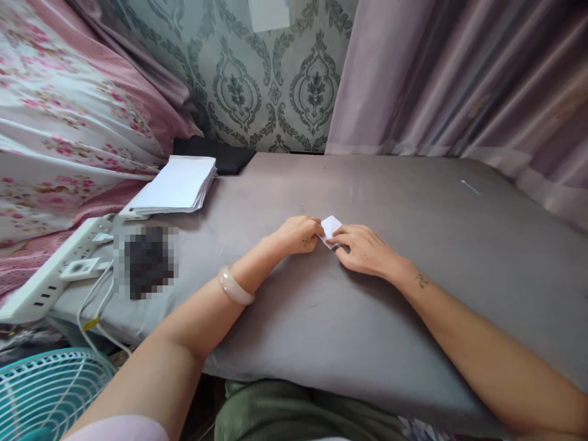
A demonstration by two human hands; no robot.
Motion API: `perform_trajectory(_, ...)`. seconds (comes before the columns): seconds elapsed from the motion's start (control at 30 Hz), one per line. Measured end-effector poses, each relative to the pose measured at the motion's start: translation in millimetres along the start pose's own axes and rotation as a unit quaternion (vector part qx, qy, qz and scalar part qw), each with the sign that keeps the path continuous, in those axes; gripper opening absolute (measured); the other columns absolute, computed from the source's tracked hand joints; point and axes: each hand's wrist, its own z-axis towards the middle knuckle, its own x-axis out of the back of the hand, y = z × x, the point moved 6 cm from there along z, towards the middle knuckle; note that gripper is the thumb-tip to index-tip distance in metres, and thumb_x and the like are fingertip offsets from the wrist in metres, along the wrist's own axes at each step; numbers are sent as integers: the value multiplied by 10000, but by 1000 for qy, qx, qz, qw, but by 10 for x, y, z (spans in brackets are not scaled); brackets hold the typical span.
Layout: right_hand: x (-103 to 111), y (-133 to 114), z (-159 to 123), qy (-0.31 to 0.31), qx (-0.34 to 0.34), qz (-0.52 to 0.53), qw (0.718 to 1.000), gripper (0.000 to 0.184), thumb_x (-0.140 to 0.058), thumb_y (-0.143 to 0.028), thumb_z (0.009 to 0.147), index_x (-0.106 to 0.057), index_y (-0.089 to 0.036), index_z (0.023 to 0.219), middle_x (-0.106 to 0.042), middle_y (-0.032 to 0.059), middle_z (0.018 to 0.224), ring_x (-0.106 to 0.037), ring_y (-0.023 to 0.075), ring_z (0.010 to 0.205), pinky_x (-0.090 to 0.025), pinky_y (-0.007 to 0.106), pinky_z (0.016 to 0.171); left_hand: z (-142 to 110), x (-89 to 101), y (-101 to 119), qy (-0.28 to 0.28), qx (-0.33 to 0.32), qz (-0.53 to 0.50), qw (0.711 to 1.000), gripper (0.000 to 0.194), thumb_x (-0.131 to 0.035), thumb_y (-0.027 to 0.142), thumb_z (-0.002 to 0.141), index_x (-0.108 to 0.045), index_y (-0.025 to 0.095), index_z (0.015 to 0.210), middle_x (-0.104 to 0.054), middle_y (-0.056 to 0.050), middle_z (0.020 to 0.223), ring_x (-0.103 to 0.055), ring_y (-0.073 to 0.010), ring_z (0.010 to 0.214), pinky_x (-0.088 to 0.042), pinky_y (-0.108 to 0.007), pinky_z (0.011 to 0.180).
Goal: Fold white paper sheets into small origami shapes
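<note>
Centrally, a small piece of white paper [332, 225] was held on or just above the grey sheet [294, 318], its left edge pinched by the left hand [299, 236] and its right side by the right hand [364, 248]. Farther left, a stack of sheets [177, 185] was seen near a power strip [51, 279].

Fan [55, 392]: turquoise, lower left
Power strip [52, 272]: white, left side
Wallpaper [275, 67]: grey, leafy
Curtain [395, 79]: mauve, right

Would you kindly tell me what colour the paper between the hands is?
The paper is white, best seen in the head view.
</note>
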Motion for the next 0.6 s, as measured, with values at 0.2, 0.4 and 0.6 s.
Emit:
perform_trajectory(0.2, -119, 231, 149, 106, -99, 40, 989, 242, -455, -268, 897, -671, -213, 990, -657, 62, 919, -598, 201, 856, -432, 303, 719, 95, -10, 37, 57, 57, 68, 994, 262, -453, 271, 877, -697, 190, 924, -639, -88, 889, -603, -216, 844, -448, -289, 683)
perform_trajectory(0.4, -250, 244, 173, 93, -88, 6, 992, 372, -391, -195, 895, -558, -164, 1227, -536, 142, 1195, -549, 251, 1029, -453, 368, 858, 45, -118, 50, 80, 58, 96, 990, 304, -440, 395, 928, -613, 167, 1031, -596, -92, 1052, -549, -215, 975, -468, -312, 823)
perform_trajectory(0.6, -293, 307, 275, 47, -82, 7, 996, 418, -414, -140, 832, -575, -167, 1216, -524, 145, 1175, -523, 277, 1064, -452, 418, 905, 28, -159, 69, 57, 31, 101, 993, 344, -389, 334, 947, -578, 104, 1120, -587, -136, 1097, -511, -234, 934, -437, -383, 918)
